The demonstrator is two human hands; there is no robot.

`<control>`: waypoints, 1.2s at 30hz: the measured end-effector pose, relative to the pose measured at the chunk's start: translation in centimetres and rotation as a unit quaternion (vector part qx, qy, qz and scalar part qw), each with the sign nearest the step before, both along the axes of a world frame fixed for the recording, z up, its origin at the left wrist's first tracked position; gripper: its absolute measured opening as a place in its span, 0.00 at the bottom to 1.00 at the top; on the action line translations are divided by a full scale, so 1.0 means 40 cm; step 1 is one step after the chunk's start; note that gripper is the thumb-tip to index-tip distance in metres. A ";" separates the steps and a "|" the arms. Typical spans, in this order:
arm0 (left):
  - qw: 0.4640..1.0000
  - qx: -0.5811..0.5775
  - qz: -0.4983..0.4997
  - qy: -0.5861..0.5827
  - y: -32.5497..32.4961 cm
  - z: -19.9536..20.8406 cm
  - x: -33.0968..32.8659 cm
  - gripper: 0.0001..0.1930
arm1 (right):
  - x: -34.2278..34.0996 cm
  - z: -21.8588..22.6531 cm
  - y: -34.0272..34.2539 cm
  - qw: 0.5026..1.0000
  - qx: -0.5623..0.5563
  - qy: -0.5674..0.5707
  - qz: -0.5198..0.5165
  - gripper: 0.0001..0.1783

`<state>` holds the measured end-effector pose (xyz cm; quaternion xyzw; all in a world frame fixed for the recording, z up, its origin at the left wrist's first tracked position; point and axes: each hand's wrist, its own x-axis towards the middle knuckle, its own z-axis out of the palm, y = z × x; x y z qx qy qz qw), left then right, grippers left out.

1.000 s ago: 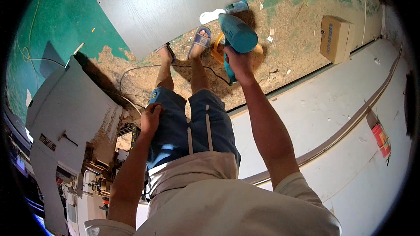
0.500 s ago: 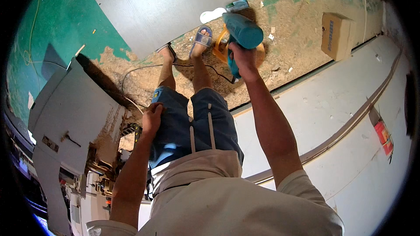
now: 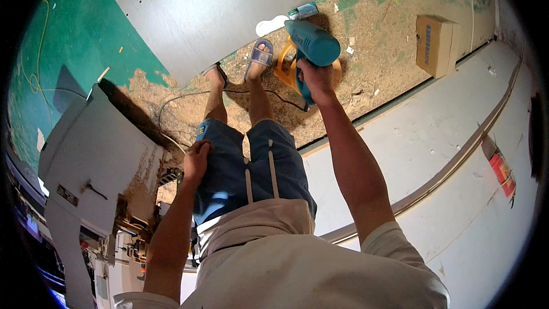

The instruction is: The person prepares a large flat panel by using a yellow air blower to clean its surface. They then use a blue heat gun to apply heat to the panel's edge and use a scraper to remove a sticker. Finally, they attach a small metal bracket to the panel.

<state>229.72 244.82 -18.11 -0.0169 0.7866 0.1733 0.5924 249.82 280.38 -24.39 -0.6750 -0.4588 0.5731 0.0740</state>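
A teal heat gun (image 3: 316,44) with a rounded back is gripped by its handle in my right hand (image 3: 316,77), out in front of me. Its narrow end points left, toward the near corner of a large grey panel (image 3: 206,11). Next to that end lie a white rounded piece (image 3: 270,26) and a small teal-and-white packet (image 3: 303,11). Below the tool is an orange plastic thing (image 3: 283,63), mostly hidden. My left hand (image 3: 196,161) hangs at my left thigh, fingers curled against the blue shorts (image 3: 223,154); whether they pinch anything is hidden.
A dark cord (image 3: 191,88) runs over the dusty floor past my feet to the tool. Right stand a cardboard box (image 3: 436,46) and a long white surface (image 3: 400,131) bearing a red packet (image 3: 502,174). A worn grey machine-like cabinet (image 3: 100,151) stands left.
The view has shifted slightly, so the floor things sit a little further left. My right hand still holds the heat gun in nearly the same pose; my left hand stays by the shorts.
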 end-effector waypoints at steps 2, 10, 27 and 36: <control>1.000 0.002 0.007 0.000 -0.010 -0.008 0.002 0.14 | 0.009 -0.013 0.000 0.999 0.030 -0.015 0.021 0.08; 0.999 0.016 0.029 -0.004 -0.012 -0.014 0.007 0.13 | 0.039 -0.078 -0.014 0.996 0.082 -0.009 0.043 0.08; 1.000 0.010 0.027 -0.006 0.017 0.006 0.011 0.11 | 0.008 -0.056 -0.011 0.997 0.068 0.003 0.035 0.07; 1.000 0.008 0.017 -0.006 0.022 0.005 0.005 0.12 | 0.023 -0.090 -0.029 0.996 0.081 -0.001 0.045 0.06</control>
